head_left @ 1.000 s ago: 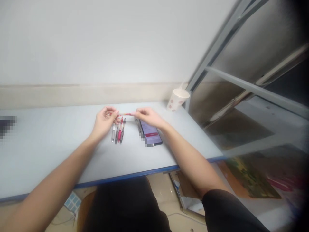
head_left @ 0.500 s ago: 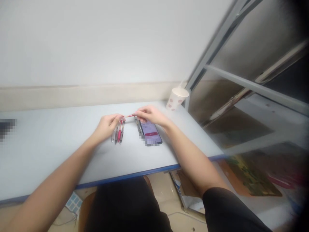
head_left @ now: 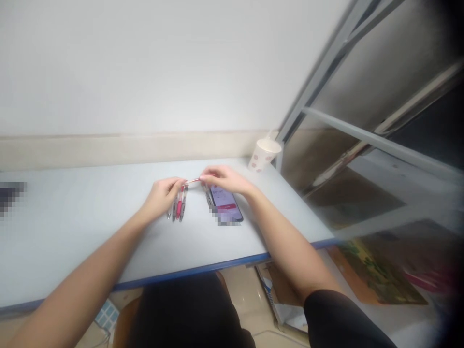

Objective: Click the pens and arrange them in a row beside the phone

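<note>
Over the desk, a slim red-and-pale pen (head_left: 192, 181) spans the gap between my two hands. My left hand (head_left: 162, 195) pinches its left end with thumb and fingertips. Its right end is between the thumb and fingers of my right hand (head_left: 225, 179). Whether the pen is in one piece or two is too small to tell. Beneath my left fingers, several pens lie side by side, among them a red pen (head_left: 179, 209) and a grey pen (head_left: 183, 210). Under my right hand, another grey pen (head_left: 209, 197) lies along the left side of a lit phone (head_left: 227, 207).
A white patterned paper cup (head_left: 265, 155) stands at the desk's back right corner, by a grey metal frame (head_left: 348, 123). The pale desk (head_left: 87, 208) has a blue front edge and backs onto a wall. A dark pixelated object (head_left: 10, 193) is at far left.
The view has tilted up slightly, so the desk and its things appear a little lower. Both hands keep their hold on the pen, and more of the phone's screen shows.
</note>
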Motion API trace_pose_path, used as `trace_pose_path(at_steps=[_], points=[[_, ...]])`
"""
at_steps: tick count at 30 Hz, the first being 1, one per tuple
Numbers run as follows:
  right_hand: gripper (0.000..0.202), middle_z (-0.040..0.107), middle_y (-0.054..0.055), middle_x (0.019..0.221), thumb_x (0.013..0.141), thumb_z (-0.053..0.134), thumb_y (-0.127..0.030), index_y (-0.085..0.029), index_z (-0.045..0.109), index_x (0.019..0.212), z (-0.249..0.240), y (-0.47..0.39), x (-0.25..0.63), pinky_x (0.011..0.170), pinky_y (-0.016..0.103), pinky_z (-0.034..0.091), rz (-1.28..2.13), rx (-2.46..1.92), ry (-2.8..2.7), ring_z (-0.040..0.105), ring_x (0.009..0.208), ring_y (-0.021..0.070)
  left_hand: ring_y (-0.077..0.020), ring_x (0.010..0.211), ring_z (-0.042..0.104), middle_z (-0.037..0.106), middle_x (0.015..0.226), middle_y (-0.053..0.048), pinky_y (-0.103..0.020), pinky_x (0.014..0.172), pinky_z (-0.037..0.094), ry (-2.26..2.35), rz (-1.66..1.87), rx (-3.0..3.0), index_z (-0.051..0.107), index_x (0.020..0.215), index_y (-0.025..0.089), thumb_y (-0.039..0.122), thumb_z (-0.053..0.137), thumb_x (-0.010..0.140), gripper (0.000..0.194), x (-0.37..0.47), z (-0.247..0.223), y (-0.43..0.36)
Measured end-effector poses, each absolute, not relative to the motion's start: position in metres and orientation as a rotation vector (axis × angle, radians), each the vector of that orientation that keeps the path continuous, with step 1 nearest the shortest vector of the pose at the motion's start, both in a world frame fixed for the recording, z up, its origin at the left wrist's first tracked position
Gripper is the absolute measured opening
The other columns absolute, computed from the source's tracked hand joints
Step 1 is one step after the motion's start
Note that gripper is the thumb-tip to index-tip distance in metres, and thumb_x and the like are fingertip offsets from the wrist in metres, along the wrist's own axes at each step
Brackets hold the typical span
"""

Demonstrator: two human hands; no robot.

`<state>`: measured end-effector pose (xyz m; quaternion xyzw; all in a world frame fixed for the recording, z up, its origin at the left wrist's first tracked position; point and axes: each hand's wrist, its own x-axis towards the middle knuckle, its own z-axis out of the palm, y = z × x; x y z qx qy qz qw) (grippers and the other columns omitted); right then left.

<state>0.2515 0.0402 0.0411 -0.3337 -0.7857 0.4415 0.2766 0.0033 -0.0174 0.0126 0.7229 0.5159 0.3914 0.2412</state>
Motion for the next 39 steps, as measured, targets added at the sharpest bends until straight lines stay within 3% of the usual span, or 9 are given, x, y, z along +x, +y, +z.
trace_pose_path(at_steps=[2,5,9,13,16,21,26,32,39], points=[[0.028,0.073,0.005,0.085,0.092,0.071,-0.045,-0.017,0.069,0.093,0.041,0.040,0.251,0.077,0.032,0.052,1.222,-0.884,-2.109,0.067,0.079,0.0180,-0.0201,0.070,0.060,0.071,0.074,-0.003,-0.030,0.069,0.045,1.408,1.071,1.986,0.078,0.089,0.020,0.050,0.048,0.101,0.045,0.003,0.013,-0.017],[0.031,0.075,0.006,0.098,0.087,0.077,-0.040,-0.018,0.069,0.107,0.041,0.040,0.250,0.077,0.031,0.052,1.179,-0.859,-2.065,0.067,0.082,0.0170,-0.0192,0.067,0.058,0.068,0.071,-0.002,-0.030,0.068,0.044,1.417,1.079,1.985,0.077,0.089,0.019,0.050,0.048,0.101,0.044,0.004,0.013,-0.017],[0.037,0.071,0.004,0.078,0.095,0.066,-0.051,-0.016,0.069,0.083,0.043,0.039,0.250,0.071,0.030,0.048,1.168,-0.989,-2.020,0.061,0.071,0.0149,-0.0175,0.063,0.053,0.062,0.066,0.000,-0.029,0.064,0.041,1.429,1.107,1.956,0.076,0.085,0.019,0.052,0.048,0.100,0.045,0.004,0.013,-0.018],[0.031,0.072,0.003,0.083,0.078,0.085,-0.042,-0.018,0.070,0.089,0.044,0.042,0.252,0.068,0.029,0.047,1.292,-0.915,-1.766,0.062,0.073,0.0147,-0.0166,0.060,0.051,0.058,0.062,0.001,-0.028,0.060,0.039,1.425,1.100,1.910,0.077,0.086,0.019,0.055,0.051,0.100,0.046,0.004,0.015,-0.019],[0.036,0.072,0.002,0.087,0.071,0.089,-0.039,-0.019,0.071,0.094,0.043,0.045,0.251,0.065,0.028,0.047,1.388,-0.827,-1.574,0.060,0.071,0.0129,-0.0164,0.056,0.051,0.057,0.060,0.001,-0.029,0.059,0.040,1.375,1.057,1.889,0.076,0.086,0.019,0.056,0.049,0.101,0.048,0.003,0.015,-0.019],[0.043,0.067,-0.001,0.084,0.074,0.087,-0.043,-0.020,0.071,0.108,0.040,0.047,0.245,0.063,0.028,0.046,1.241,-0.787,-1.478,0.056,0.067,0.0115,-0.0211,0.071,0.066,0.073,0.076,-0.003,-0.033,0.073,0.050,1.362,1.022,1.967,0.075,0.100,0.022,0.055,0.056,0.099,0.038,0.003,0.011,-0.018],[0.045,0.064,-0.001,0.080,0.079,0.080,-0.050,-0.020,0.068,0.109,0.036,0.052,0.243,0.060,0.028,0.045,1.057,-0.793,-1.462,0.054,0.064,0.0122,-0.0236,0.083,0.070,0.079,0.092,-0.007,-0.035,0.079,0.052,1.427,1.012,2.105,0.075,0.096,0.022,0.051,0.056,0.099,0.034,0.004,0.009,-0.017],[0.040,0.064,-0.001,0.076,0.081,0.076,-0.049,-0.019,0.069,0.107,0.036,0.058,0.247,0.060,0.028,0.046,1.011,-0.842,-1.434,0.053,0.062,0.0124,-0.0213,0.076,0.069,0.078,0.088,-0.004,-0.032,0.074,0.050,1.443,0.977,2.117,0.074,0.097,0.023,0.051,0.053,0.101,0.035,0.003,0.008,-0.018],[0.037,0.075,0.003,0.085,0.075,0.086,-0.045,-0.019,0.072,0.097,0.036,0.050,0.245,0.063,0.026,0.049,1.318,-0.801,-1.584,0.064,0.069,0.0131,-0.0196,0.070,0.066,0.072,0.077,-0.001,-0.030,0.071,0.048,1.422,0.998,2.089,0.071,0.094,0.023,0.050,0.043,0.107,0.040,0.004,0.009,-0.020]])
